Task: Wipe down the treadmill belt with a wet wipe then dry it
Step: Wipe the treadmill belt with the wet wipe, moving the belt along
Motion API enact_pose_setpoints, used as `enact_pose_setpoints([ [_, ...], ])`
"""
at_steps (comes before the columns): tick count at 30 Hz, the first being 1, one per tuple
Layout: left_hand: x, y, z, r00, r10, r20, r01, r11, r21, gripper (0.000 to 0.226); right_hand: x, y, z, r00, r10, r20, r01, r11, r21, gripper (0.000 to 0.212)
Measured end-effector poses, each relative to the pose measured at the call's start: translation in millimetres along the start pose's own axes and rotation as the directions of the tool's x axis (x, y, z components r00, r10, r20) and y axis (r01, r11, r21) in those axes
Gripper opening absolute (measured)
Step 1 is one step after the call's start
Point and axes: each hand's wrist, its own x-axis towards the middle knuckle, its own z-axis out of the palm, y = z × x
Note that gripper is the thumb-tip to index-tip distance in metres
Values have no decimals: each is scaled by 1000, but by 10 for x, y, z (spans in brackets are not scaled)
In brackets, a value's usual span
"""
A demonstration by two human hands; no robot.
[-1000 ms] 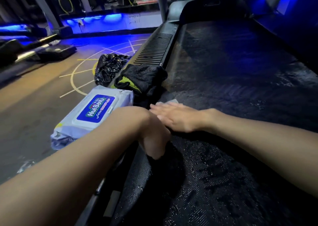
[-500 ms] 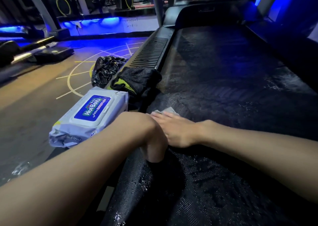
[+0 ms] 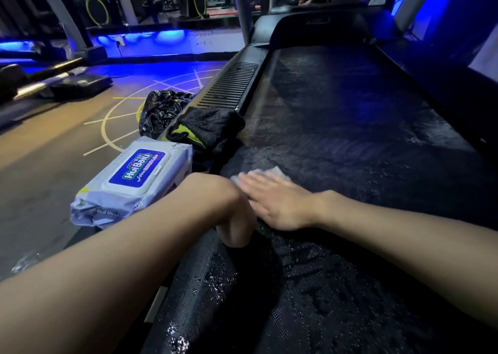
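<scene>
The blue label on the wet wipe pack (image 3: 136,174) reads "HuiBeili"; its smaller print is illegible.

The left arm (image 3: 121,273) comes in from the lower left. Its wrist bends so the left hand (image 3: 235,228) points down, fingers hidden. The right arm (image 3: 404,240) comes from the right. The right hand (image 3: 277,203) lies flat, palm down, fingers straight.

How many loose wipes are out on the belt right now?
1: a wipe pressed under the right hand near the left edge of the belt, only its corners showing. More could be hidden beneath the hand; the pack beside the belt looks closed.
</scene>
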Motion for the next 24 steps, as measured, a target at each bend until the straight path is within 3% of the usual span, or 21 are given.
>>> enact_pose_setpoints([
  [3, 65, -2, 4, 998, 2, -62, -6, 998, -60, 20, -186, -57, 49, 992, -125, 28, 125, 992, -5, 59],
  [7, 8, 59, -13, 987, -9, -159, -5, 996, -88, 29, -154, 245, -43, 996, 83, 15, -83, 996, -20, 62],
  [11, 95, 52, 14, 952, -27, -304, -19, 989, -149, 49, -415, 87, 65, 996, -66, 61, 69, 996, -59, 62],
  [15, 82, 150, -67, 957, -30, -288, -1, 994, -107, 53, -351, 324, -17, 994, 102, 31, -101, 994, -32, 63],
  [20, 115, 143, -124, 913, 28, -406, -71, 993, -90, 42, -609, 156, 104, 996, -74, 48, 77, 996, -54, 62],
  [24, 134, 241, -188, 912, 76, -404, -98, 994, -36, 31, -544, 377, -43, 991, 130, 27, -129, 991, -24, 61],
])
